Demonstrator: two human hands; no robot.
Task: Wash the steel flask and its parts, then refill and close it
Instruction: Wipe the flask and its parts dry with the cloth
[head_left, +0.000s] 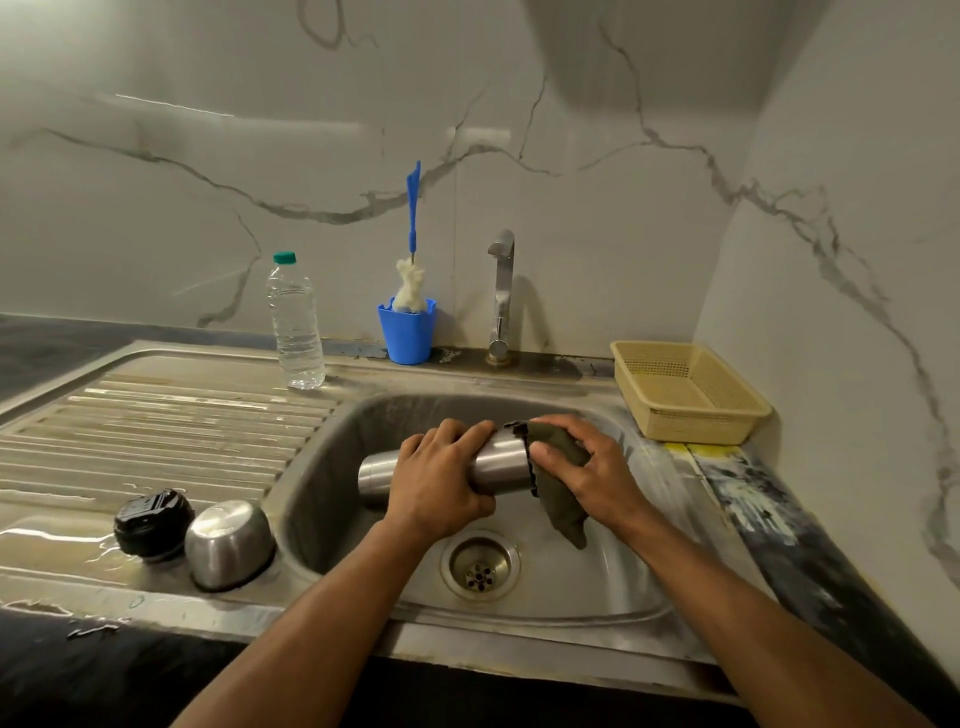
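The steel flask (501, 460) lies sideways over the sink basin (597, 582), its neck pointing left. My left hand (441, 483) grips its middle. My right hand (592, 473) holds a dark green scrub pad (558, 506) against the flask's base end. On the wet drainboard at the left, the black stopper (153, 522) and the steel cup lid (228, 543) sit side by side, the cup upside down.
A tap (501, 291) stands behind the basin, no water running. Beside it a blue cup (406, 332) holds a blue-handled bottle brush (413, 244). A clear water bottle (295, 325) stands on the drainboard's back edge. A beige plastic basket (685, 389) sits right of the sink.
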